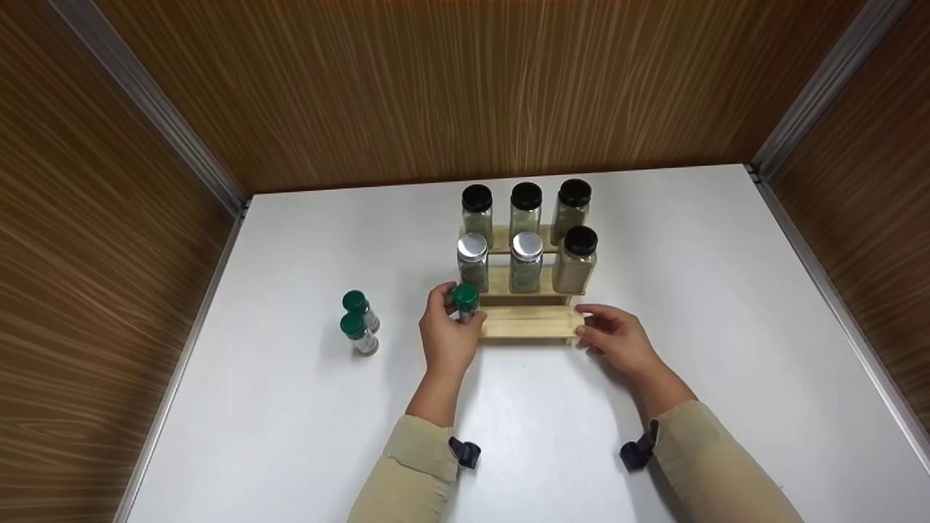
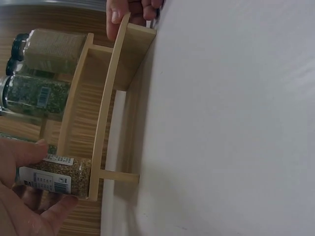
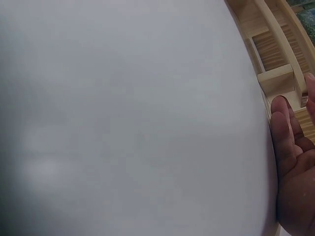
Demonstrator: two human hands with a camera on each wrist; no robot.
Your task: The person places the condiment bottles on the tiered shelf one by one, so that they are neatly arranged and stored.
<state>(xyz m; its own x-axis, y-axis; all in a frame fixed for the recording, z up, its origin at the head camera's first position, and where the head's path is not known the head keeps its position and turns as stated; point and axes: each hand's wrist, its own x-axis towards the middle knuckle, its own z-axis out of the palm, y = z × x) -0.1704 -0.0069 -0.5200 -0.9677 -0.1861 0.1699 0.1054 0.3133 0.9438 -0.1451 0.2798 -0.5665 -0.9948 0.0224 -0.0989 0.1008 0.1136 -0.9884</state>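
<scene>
A three-tier wooden spice rack (image 1: 530, 322) stands on the white table. My left hand (image 1: 448, 335) grips a green-capped spice jar (image 1: 466, 297) between thumb and fingers, at the left end of the lowest shelf. In the left wrist view this spice jar (image 2: 59, 174) is filled with brown grains, carries a white label, and its base meets the shelf. At the right end of that shelf, my right hand (image 1: 617, 340) pinches the rack's edge between thumb and index finger. In the right wrist view the other fingers (image 3: 281, 128) hang beside the rack.
Two more green-capped jars (image 1: 360, 334) stand close together on the table, left of the rack. Black-capped jars (image 1: 526, 207) fill the top tier. The middle tier holds two silver-capped jars (image 1: 527, 261) and a black-capped one (image 1: 576, 260). Wood-grain panels (image 1: 465, 87) wall the table.
</scene>
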